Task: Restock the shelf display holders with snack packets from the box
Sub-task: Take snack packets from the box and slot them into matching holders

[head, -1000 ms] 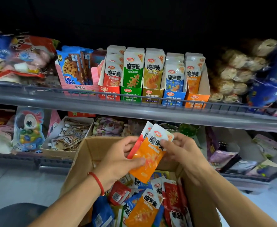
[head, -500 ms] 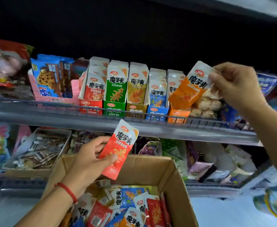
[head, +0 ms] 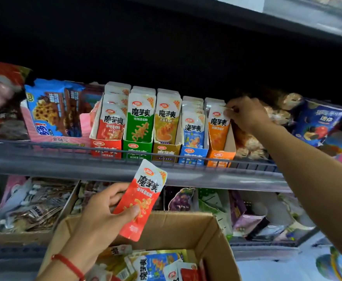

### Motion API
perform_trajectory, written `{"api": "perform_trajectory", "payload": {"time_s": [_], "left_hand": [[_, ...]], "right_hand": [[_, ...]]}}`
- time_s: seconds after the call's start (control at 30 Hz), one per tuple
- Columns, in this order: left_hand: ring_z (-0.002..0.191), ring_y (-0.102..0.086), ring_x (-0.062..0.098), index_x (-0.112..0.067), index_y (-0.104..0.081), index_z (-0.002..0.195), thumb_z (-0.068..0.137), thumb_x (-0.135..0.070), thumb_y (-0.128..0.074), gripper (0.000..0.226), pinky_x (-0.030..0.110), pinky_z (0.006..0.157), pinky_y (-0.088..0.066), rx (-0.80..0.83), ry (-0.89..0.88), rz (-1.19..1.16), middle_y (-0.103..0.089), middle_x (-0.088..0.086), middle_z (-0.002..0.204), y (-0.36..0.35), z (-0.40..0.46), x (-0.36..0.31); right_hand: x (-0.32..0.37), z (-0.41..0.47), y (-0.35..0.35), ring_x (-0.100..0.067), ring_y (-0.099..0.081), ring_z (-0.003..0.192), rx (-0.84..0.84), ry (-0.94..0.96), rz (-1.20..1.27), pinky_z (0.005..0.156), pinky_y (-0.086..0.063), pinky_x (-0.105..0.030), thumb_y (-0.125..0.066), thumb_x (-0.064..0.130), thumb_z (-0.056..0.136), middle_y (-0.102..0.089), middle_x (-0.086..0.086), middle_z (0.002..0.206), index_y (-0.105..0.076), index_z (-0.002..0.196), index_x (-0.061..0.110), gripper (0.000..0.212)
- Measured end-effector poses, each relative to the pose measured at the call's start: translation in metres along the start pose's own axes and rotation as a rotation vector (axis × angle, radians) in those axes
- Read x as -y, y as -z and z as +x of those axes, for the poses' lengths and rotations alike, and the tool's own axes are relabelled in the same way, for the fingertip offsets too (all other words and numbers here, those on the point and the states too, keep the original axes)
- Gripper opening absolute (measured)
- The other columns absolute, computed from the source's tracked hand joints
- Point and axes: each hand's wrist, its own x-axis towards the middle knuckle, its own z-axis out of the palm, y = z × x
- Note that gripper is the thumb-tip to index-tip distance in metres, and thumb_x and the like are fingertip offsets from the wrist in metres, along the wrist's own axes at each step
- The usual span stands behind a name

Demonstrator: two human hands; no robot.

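Five display holders stand in a row on the upper shelf: red, green, yellow, blue and orange. My right hand pinches the top corner of an orange snack packet that stands in the orange holder. My left hand holds a red snack packet upright above the open cardboard box. Several mixed packets lie inside the box.
A grey shelf rail runs in front of the holders. Cookie packs stand left of them, bagged snacks to the right. The lower shelf holds a tray of sachets and more pouches.
My right hand has lowered the orange packet into the orange holder. My left hand has stayed above the box with the red packet. The view has moved closer to the shelf.
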Motion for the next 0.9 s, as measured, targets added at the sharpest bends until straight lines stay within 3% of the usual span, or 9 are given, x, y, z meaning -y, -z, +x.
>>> {"api": "perform_trajectory", "payload": {"time_s": [0.1, 0.2, 0.27, 0.4, 0.5, 0.6, 0.73, 0.83, 0.9], "left_hand": [[0.091, -0.076, 0.014, -0.034, -0.067, 0.112, 0.081, -0.012, -0.082, 0.040, 0.045, 0.082, -0.061, 0.002, 0.008, -0.004, -0.079, -0.008, 0.102, 0.000, 0.000, -0.002], [0.091, -0.076, 0.012, -0.034, -0.066, 0.113, 0.081, -0.012, -0.082, 0.042, 0.043, 0.082, -0.061, 0.003, 0.019, -0.026, -0.079, -0.010, 0.101, -0.001, 0.000, -0.003], [0.091, -0.075, 0.010, -0.033, -0.067, 0.113, 0.081, -0.011, -0.081, 0.041, 0.038, 0.079, -0.060, 0.000, 0.006, -0.045, -0.079, -0.011, 0.101, -0.002, 0.000, -0.004], [0.091, -0.075, 0.008, -0.030, -0.067, 0.114, 0.084, -0.006, -0.077, 0.040, 0.030, 0.076, -0.057, 0.013, -0.010, -0.108, -0.079, -0.010, 0.101, -0.003, -0.005, -0.009], [0.095, -0.075, 0.013, -0.027, -0.067, 0.115, 0.083, -0.004, -0.077, 0.040, 0.037, 0.082, -0.058, 0.025, -0.008, -0.139, -0.079, -0.006, 0.103, -0.004, -0.010, -0.010], [0.098, -0.075, 0.016, -0.028, -0.067, 0.117, 0.082, -0.005, -0.078, 0.043, 0.043, 0.087, -0.059, 0.039, -0.014, -0.154, -0.079, -0.003, 0.106, -0.004, -0.016, -0.010], [0.099, -0.075, 0.020, -0.029, -0.067, 0.120, 0.080, -0.011, -0.081, 0.046, 0.044, 0.086, -0.060, 0.047, -0.035, -0.157, -0.078, 0.000, 0.109, 0.001, -0.023, -0.011], [0.095, -0.076, 0.022, -0.023, -0.070, 0.114, 0.075, -0.011, -0.082, 0.043, 0.039, 0.078, -0.061, -0.034, -0.054, -0.226, -0.078, 0.004, 0.106, 0.014, -0.024, -0.013], [0.096, -0.076, 0.023, -0.023, -0.071, 0.112, 0.077, -0.003, -0.081, 0.042, 0.043, 0.079, -0.061, -0.067, -0.075, -0.240, -0.078, 0.004, 0.106, 0.023, -0.025, -0.014]], "right_hand": [[0.006, 0.004, -0.005, -0.035, -0.064, 0.105, -0.054, 0.034, -0.155, 0.081, -0.054, -0.044, -0.058, 0.033, 0.102, -0.068, -0.013, 0.122, -0.067, 0.127, 0.020, 0.029], [0.011, 0.001, -0.008, -0.036, -0.063, 0.107, -0.098, 0.067, -0.224, 0.080, -0.054, -0.045, -0.060, 0.032, 0.101, -0.059, -0.012, 0.132, -0.062, 0.131, 0.021, 0.032], [0.014, -0.008, -0.008, -0.035, -0.064, 0.105, -0.153, 0.104, -0.189, 0.080, -0.055, -0.045, -0.063, 0.030, 0.100, -0.056, -0.010, 0.134, -0.060, 0.132, 0.020, 0.034], [0.038, -0.051, -0.003, -0.018, -0.066, 0.081, -0.229, 0.273, 0.050, 0.073, -0.058, -0.040, -0.059, 0.029, 0.101, -0.064, -0.001, 0.120, -0.065, 0.123, 0.020, 0.025], [0.068, -0.102, 0.002, -0.005, -0.062, 0.065, -0.050, 0.394, 0.295, 0.067, -0.054, -0.020, -0.058, 0.028, 0.099, -0.066, 0.013, 0.102, -0.067, 0.117, 0.022, 0.021], [0.098, -0.147, -0.001, -0.003, -0.065, 0.076, 0.264, 0.390, 0.464, 0.064, -0.047, -0.011, -0.064, 0.038, 0.098, -0.065, 0.015, 0.108, -0.061, 0.128, 0.026, 0.032], [0.121, -0.169, -0.010, -0.003, -0.064, 0.093, 0.446, 0.323, 0.632, 0.073, -0.055, -0.018, -0.072, 0.036, 0.094, -0.064, 0.012, 0.111, -0.055, 0.135, 0.029, 0.045], [0.129, -0.171, -0.008, -0.021, -0.071, 0.089, 0.489, 0.146, 0.842, 0.074, -0.061, -0.038, -0.073, 0.018, 0.094, -0.071, -0.003, 0.103, -0.064, 0.124, 0.017, 0.032], [0.132, -0.171, -0.002, -0.030, -0.071, 0.085, 0.513, 0.056, 0.953, 0.071, -0.059, -0.044, -0.071, 0.010, 0.094, -0.073, -0.013, 0.099, -0.067, 0.116, 0.010, 0.022]]}}
